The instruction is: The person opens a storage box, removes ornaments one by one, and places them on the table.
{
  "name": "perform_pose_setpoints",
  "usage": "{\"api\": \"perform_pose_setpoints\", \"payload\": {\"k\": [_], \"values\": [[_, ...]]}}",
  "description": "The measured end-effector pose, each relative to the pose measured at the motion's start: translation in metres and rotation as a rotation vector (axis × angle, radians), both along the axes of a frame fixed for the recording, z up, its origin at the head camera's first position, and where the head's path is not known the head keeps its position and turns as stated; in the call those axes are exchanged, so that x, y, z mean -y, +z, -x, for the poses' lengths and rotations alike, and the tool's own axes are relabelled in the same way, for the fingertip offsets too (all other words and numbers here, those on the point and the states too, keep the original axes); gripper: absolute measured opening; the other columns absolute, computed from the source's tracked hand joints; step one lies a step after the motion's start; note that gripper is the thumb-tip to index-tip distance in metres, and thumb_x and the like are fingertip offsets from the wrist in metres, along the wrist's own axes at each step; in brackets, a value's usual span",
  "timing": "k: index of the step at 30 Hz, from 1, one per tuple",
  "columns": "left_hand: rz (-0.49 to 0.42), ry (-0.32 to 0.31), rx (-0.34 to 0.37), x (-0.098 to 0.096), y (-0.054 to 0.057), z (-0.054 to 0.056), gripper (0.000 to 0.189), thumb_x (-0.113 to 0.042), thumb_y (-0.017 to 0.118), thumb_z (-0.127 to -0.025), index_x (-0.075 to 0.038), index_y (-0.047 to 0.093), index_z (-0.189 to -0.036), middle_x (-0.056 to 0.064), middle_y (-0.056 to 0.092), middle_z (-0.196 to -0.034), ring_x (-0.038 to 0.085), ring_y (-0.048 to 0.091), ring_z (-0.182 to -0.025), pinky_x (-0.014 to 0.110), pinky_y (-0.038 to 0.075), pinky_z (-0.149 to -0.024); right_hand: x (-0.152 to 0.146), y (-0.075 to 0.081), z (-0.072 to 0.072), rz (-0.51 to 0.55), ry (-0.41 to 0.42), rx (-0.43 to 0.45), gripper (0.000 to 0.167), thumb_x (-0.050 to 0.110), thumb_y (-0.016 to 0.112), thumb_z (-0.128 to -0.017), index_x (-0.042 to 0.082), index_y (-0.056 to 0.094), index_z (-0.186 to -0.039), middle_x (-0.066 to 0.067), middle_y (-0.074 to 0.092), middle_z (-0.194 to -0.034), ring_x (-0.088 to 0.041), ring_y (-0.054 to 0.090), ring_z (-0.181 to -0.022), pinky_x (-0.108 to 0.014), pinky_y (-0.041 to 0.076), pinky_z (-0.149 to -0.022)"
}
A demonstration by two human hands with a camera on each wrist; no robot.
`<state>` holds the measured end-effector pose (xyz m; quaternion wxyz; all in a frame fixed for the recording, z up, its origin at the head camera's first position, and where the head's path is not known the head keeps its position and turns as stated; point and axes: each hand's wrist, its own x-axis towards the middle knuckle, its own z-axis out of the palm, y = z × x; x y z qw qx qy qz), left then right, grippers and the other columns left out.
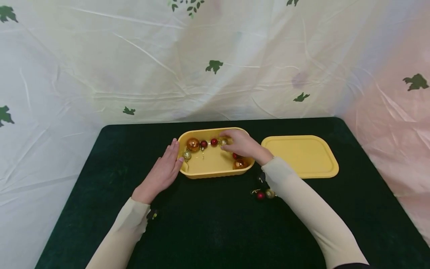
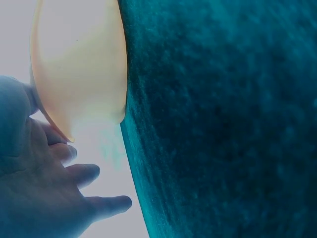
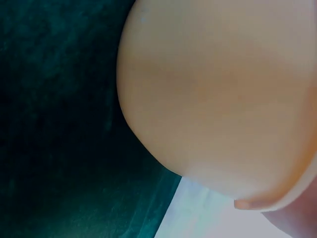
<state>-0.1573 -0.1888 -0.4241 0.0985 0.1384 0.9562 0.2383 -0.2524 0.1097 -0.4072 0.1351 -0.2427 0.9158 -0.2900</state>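
A yellow oblong plastic box [image 1: 215, 173] holds several small Christmas baubles. My left hand [image 1: 163, 164] rests against the box's left end, its fingers extended; the left wrist view shows the fingers [image 2: 83, 173] spread beside the rim. Reaching over the right end, my right hand [image 1: 240, 143] pinches a gold bauble [image 1: 224, 141] between thumb and fingers inside the box. To its left sit two red baubles, an orange bauble [image 1: 193, 144] and a glittery gold bauble [image 1: 187, 155]. Beneath the hand lie a red bauble [image 1: 235, 155] and another orange bauble [image 1: 239, 163].
A yellow lid [image 1: 302, 155] lies flat right of the box. On the dark green tabletop [image 1: 215, 220], near my right forearm, are a red bauble [image 1: 260, 195] and a gold bauble [image 1: 270, 193]. A pale cloth [image 1: 151, 67] with green leaf prints hangs behind.
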Motion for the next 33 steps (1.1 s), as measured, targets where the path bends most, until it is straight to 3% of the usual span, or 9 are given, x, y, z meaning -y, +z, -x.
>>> {"api": "perform_pose_setpoints", "payload": {"k": [12, 19, 29, 33], "values": [[-0.003, 0.006, 0.003, -0.0007, 0.0, -0.001, 0.069, -0.038, 0.033, -0.113, -0.013, -0.002, -0.167, 0.01, -0.004, -0.174, 0.035, 0.006, -0.158, 0.069, 0.02, -0.12, 0.0043, -0.0029, 0.0014, -0.082, 0.052, -0.014, 0.039, 0.012, 0.072, -0.097, 0.001, 0.066, -0.134, -0.012, 0.068, -0.131, -0.023, 0.061, -0.103, -0.041, 0.05, -0.101], [-0.001, 0.006, 0.008, -0.0013, 0.0012, -0.0018, 0.069, -0.038, 0.033, -0.113, -0.014, -0.003, -0.167, 0.008, -0.005, -0.174, 0.035, 0.006, -0.159, 0.069, 0.02, -0.12, 0.0049, -0.0047, 0.001, -0.097, 0.062, 0.035, 0.035, 0.007, 0.068, -0.098, 0.003, 0.067, -0.132, -0.01, 0.069, -0.122, -0.017, 0.065, -0.071, -0.032, 0.055, -0.071], [-0.003, 0.003, 0.013, -0.0007, 0.0009, -0.0021, 0.069, -0.039, 0.032, -0.113, -0.014, -0.005, -0.167, 0.006, -0.008, -0.174, 0.035, 0.005, -0.159, 0.068, 0.019, -0.12, 0.004, -0.0073, -0.0009, -0.111, 0.104, -0.009, 0.03, 0.006, 0.069, -0.098, 0.004, 0.07, -0.128, -0.009, 0.07, -0.121, -0.021, 0.063, -0.091, -0.034, 0.053, -0.084], [-0.005, 0.004, 0.016, -0.0002, 0.0001, -0.0018, 0.07, -0.04, 0.032, -0.113, -0.015, -0.005, -0.167, 0.005, -0.008, -0.174, 0.034, 0.004, -0.159, 0.068, 0.018, -0.12, 0.0041, -0.0074, -0.0007, -0.098, 0.098, -0.001, 0.029, 0.008, 0.07, -0.099, 0.004, 0.071, -0.127, -0.009, 0.07, -0.121, -0.02, 0.063, -0.091, -0.034, 0.052, -0.084]]}}
